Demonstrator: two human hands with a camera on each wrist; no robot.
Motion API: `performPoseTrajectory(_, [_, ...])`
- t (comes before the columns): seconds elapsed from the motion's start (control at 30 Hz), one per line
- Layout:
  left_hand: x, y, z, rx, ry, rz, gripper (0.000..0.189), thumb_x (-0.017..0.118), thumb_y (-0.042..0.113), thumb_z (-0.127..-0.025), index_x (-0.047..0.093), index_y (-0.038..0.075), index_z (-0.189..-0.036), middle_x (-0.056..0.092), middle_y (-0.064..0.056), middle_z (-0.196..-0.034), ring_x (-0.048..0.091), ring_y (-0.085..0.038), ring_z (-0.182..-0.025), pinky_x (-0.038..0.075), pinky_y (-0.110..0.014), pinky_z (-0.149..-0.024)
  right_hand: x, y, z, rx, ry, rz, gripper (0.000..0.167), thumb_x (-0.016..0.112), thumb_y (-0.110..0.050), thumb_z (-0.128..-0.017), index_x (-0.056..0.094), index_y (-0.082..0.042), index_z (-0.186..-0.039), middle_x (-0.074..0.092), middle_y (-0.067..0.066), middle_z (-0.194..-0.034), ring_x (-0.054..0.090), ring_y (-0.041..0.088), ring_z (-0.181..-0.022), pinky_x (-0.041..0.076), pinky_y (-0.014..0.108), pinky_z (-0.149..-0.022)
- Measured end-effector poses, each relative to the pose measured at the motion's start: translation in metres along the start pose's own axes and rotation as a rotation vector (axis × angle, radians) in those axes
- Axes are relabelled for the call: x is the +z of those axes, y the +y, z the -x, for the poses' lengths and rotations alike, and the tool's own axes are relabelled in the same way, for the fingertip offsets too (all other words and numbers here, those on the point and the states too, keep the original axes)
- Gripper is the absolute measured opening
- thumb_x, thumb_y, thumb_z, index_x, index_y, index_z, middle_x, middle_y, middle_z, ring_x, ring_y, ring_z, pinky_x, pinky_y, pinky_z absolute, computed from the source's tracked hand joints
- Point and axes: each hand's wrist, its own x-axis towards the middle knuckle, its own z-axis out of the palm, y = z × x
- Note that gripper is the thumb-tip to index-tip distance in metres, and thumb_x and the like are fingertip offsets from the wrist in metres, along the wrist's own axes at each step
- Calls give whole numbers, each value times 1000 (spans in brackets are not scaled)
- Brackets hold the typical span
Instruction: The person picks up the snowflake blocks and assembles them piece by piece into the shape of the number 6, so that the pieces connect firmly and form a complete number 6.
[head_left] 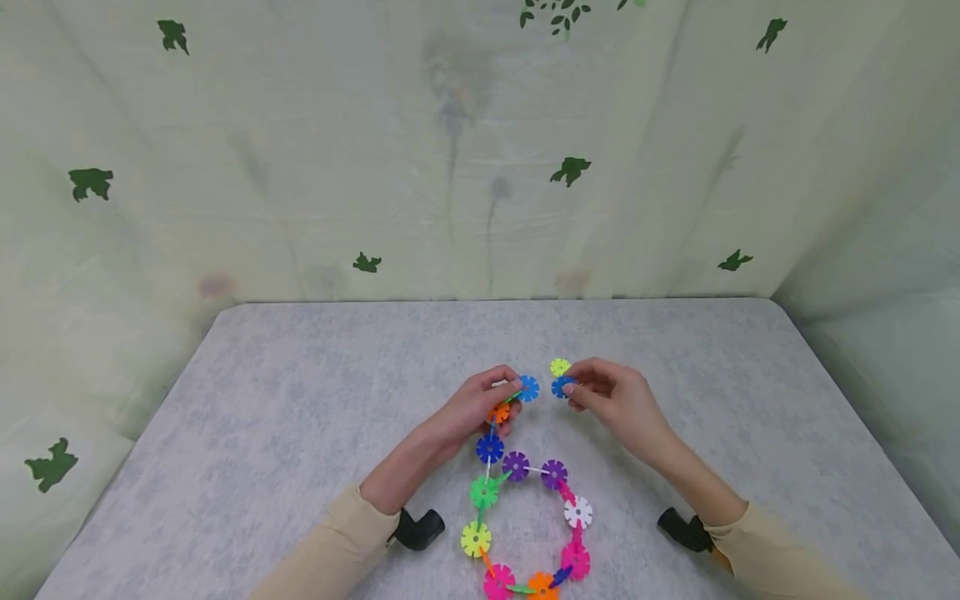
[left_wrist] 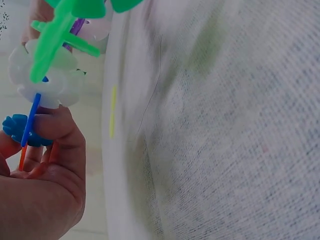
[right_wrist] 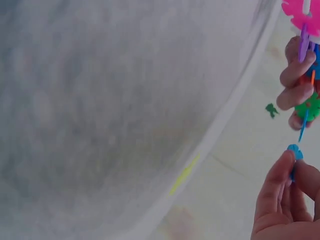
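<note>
My left hand (head_left: 474, 407) grips the upper end of a chain of notched plastic snowflake discs, near an orange disc (head_left: 498, 413). A light blue disc (head_left: 528, 388) sticks out past its fingertips, with a green one edge-on beside it. Below, the chain runs through a dark blue disc (head_left: 490, 448) into a ring of several coloured discs, among them a white one (head_left: 578, 512). Between thumb and fingers, my right hand (head_left: 618, 404) pinches a loose blue disc (right_wrist: 295, 151), a small gap away from the light blue disc.
A yellow-green disc (head_left: 559, 367) lies on the grey table (head_left: 300, 400) just beyond my right fingertips. Black wrist-worn devices (head_left: 420, 530) show at both sleeves. A pale curtain (head_left: 300, 150) with green leaf shapes hangs behind the table.
</note>
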Motion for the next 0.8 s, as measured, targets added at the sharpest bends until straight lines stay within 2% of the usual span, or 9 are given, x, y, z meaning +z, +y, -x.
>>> performPoseTrajectory(0.17, [2, 0, 1, 8, -8, 52, 24, 51, 32, -104, 52, 8, -103, 52, -5, -73, 48, -17, -52, 42, -26, -51, 10, -4, 4, -32, 15, -22, 7, 68, -5, -93, 67, -4, -100, 70, 16, -93, 69, 36, -83, 57, 42, -73])
performPoseTrajectory(0.23, [3, 0, 2, 15, -17, 67, 24, 51, 31, -104, 53, 8, -104, 51, -5, -73, 47, -17, -52, 42, -25, -51, 12, -6, 4, -38, 13, -29, 7, 68, -4, -93, 67, -5, -99, 70, 17, -95, 70, 33, -85, 58, 39, -75])
performPoseTrajectory(0.4, [4, 1, 5, 29, -33, 96, 26, 50, 33, -104, 51, 7, -103, 52, -5, -74, 47, -18, -53, 42, -25, -51, 18, -12, 5, -85, 24, -22, 7, 68, -3, -91, 68, -4, -98, 70, 10, -96, 70, 18, -89, 56, 29, -78])
performPoseTrajectory(0.53, [4, 3, 7, 40, -41, 122, 26, 49, 32, -104, 48, 6, -100, 51, -6, -75, 48, -18, -53, 42, -26, -53, 22, -15, 6, -150, 53, 12, 6, 70, -2, -90, 70, -3, -96, 70, 3, -93, 69, 13, -88, 56, 27, -79])
performPoseTrajectory(0.67, [3, 2, 7, 45, -41, 125, 27, 48, 32, -105, 47, 6, -100, 51, -6, -75, 49, -18, -53, 41, -26, -53, 25, -16, 5, -161, 65, 23, 7, 71, -2, -89, 70, -6, -95, 70, 2, -92, 69, 15, -87, 56, 27, -78])
performPoseTrajectory(0.8, [1, 2, 6, 44, -42, 108, 28, 49, 34, -104, 47, 6, -100, 51, -5, -73, 49, -18, -53, 42, -27, -54, 25, -14, 3, -115, 24, -49, 7, 69, -2, -91, 69, -6, -97, 69, 4, -95, 70, 25, -90, 56, 28, -78])
